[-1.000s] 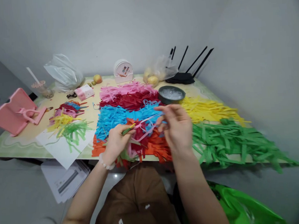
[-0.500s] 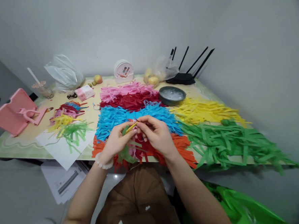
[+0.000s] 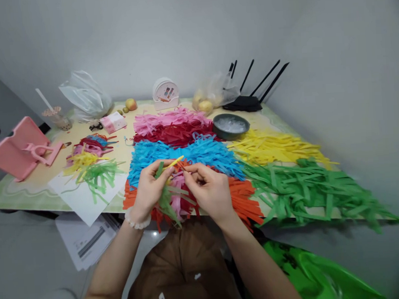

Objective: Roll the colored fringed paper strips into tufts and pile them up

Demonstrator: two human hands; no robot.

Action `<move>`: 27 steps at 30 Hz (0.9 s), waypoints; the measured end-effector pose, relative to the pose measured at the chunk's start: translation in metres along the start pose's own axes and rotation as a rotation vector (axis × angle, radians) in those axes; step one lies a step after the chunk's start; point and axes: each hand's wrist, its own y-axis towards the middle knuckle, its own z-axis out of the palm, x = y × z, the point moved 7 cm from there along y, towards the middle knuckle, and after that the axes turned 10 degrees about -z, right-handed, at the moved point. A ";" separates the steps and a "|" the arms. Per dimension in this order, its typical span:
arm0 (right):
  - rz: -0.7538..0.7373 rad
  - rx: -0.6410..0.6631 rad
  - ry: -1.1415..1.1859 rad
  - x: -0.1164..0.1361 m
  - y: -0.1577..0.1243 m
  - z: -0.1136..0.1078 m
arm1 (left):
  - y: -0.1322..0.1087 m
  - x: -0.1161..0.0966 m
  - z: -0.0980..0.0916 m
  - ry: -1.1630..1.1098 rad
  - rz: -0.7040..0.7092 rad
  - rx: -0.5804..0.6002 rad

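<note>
Hiding beneath both hands, the near edge of the orange paper-strip pile [image 3: 244, 196] is only partly seen. Left hand [image 3: 148, 188], fingers curled, pinches a mixed bundle of green, pink and red paper strips [image 3: 171, 200] that hangs toward the table's near edge. Right hand [image 3: 208, 190], just beside it, pinches a thin strip at the bundle's top; its colour is unclear. Blue paper-strip pile [image 3: 199, 153] lies just beyond.
</note>
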 end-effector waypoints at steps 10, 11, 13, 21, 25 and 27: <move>0.064 0.025 0.043 -0.005 0.001 -0.002 | -0.005 -0.006 0.000 0.216 0.154 -0.110; 0.074 0.033 0.052 -0.006 0.001 -0.002 | -0.006 -0.007 -0.001 0.247 0.176 -0.127; 0.090 0.038 0.068 -0.008 0.001 -0.004 | -0.006 -0.008 -0.001 0.286 0.212 -0.151; 0.114 0.045 0.102 -0.009 0.003 -0.007 | -0.008 -0.009 0.002 0.330 0.299 -0.150; 0.136 0.058 0.120 -0.011 0.005 -0.006 | -0.011 -0.013 0.003 0.407 0.397 -0.168; 0.142 0.066 0.115 -0.012 0.005 -0.006 | -0.010 -0.013 0.004 0.421 0.412 -0.170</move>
